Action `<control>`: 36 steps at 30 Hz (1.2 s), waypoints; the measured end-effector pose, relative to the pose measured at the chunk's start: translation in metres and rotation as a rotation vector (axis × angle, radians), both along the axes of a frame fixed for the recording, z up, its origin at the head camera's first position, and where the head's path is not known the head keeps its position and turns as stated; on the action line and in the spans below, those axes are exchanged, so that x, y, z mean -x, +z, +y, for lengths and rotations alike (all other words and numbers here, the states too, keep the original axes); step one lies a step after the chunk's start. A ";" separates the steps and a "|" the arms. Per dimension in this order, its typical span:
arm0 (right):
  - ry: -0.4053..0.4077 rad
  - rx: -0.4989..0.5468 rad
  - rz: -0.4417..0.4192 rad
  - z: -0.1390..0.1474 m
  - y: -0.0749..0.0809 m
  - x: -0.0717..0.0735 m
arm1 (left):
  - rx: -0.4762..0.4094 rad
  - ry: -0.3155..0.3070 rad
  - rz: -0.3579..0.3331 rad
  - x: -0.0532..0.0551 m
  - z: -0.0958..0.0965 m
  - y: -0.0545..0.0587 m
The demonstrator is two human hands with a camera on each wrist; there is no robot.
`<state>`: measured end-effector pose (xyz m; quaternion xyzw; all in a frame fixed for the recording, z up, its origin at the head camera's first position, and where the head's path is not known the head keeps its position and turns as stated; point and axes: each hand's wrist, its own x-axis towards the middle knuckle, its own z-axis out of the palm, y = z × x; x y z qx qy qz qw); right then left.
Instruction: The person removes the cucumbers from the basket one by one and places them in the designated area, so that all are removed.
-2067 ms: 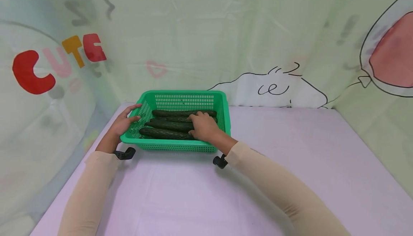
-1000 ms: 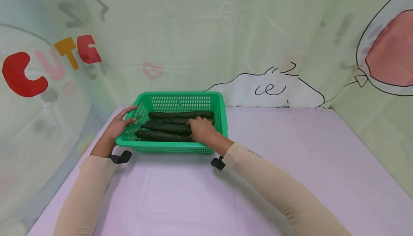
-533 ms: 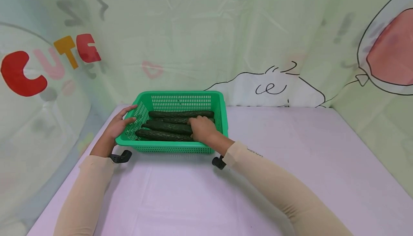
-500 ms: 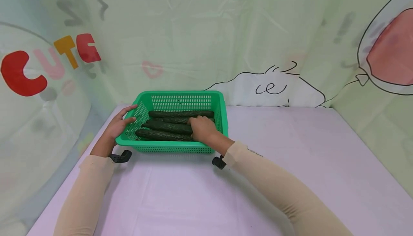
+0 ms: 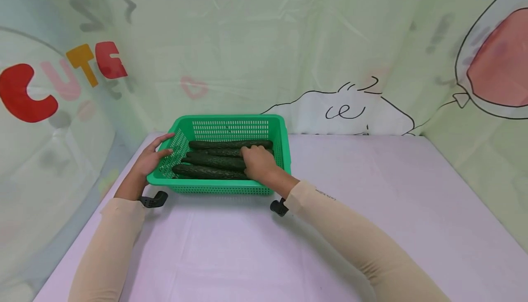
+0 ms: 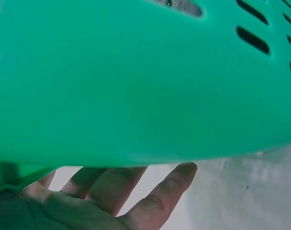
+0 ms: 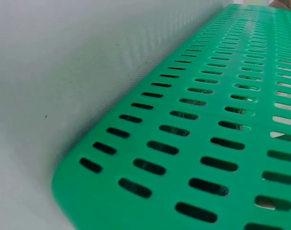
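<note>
A green plastic basket point(image 5: 235, 118) stands at the back left of the table in the head view. Several dark green cucumbers point(image 5: 212, 172) lie side by side in it, lengthwise. My left hand point(image 5: 149, 161) holds the basket's left rim, thumb over the inside and fingers outside. In the left wrist view its fingers point(image 6: 157, 203) show past the rim. My right hand point(image 5: 261, 163) reaches over the front rim and grips a cucumber point(image 5: 218, 160) in the middle of the row, covering its right part. The right wrist view shows the basket's slotted outer wall point(image 7: 157, 147), with that hand hidden.
A pale lilac cloth covers the table point(image 5: 371, 192). Behind the basket hangs a light green curtain point(image 5: 247, 41) with printed letters and drawings. Black wrist mounts point(image 5: 154, 199) sit under both wrists.
Since two seconds ago, my right hand has settled lower, its fingers drawing in on the cucumber. Over the last second both hands and the basket stay nearly still; the head view shifts slightly.
</note>
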<state>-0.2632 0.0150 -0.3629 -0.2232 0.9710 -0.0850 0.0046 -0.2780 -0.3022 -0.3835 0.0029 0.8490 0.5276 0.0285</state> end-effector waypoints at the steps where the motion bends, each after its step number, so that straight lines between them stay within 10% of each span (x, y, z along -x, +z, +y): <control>1: 0.004 0.003 0.000 0.000 0.000 0.000 | -0.003 0.001 -0.002 0.000 0.000 0.000; 18: 0.066 0.170 -0.072 -0.001 -0.001 0.001 | -0.036 0.012 -0.033 -0.001 0.001 0.000; 36: 0.111 0.120 -0.075 0.000 0.001 -0.001 | -0.071 0.020 -0.054 -0.001 0.002 0.002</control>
